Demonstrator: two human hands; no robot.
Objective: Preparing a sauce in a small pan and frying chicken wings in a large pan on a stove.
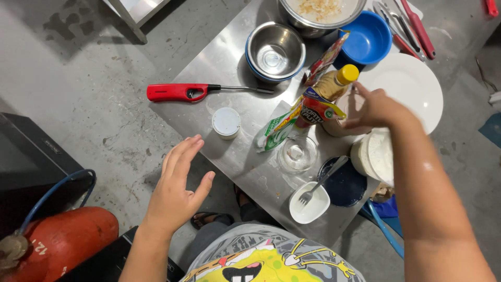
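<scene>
Stainless steel runs under everything here — the small table (229, 57) sits just ahead of your knees, its near edge by your yellow cartoon shirt (266, 261). Your left hand (177, 190) hovers off the table's left edge, fingers spread and palm open, holding nothing; the nearest thing to it is a small white lidded tub (226, 122) on the steel. Nearest you on the table, a fork (318, 185) rests with its tines in a small white bowl (309, 204), its handle lying across a dark blue dish (347, 189). Just beyond stands an empty glass bowl (297, 154), with a green-and-white sachet (274, 131) touching its left side.

Your right hand (373, 108) reaches in from the right, fingers curled at a tan cup or jar (347, 112) beside the yellow-capped bottle (323, 99) of amber liquid — whether you truly grip it, I cannot tell. A white container (373, 154) sits under your forearm. Farther on lie a red long-nosed lighter (193, 92), a steel bowl (275, 51) nested in a blue one, a white plate (409, 86), a blue bowl (369, 37) and red-handled utensils (415, 28).
</scene>
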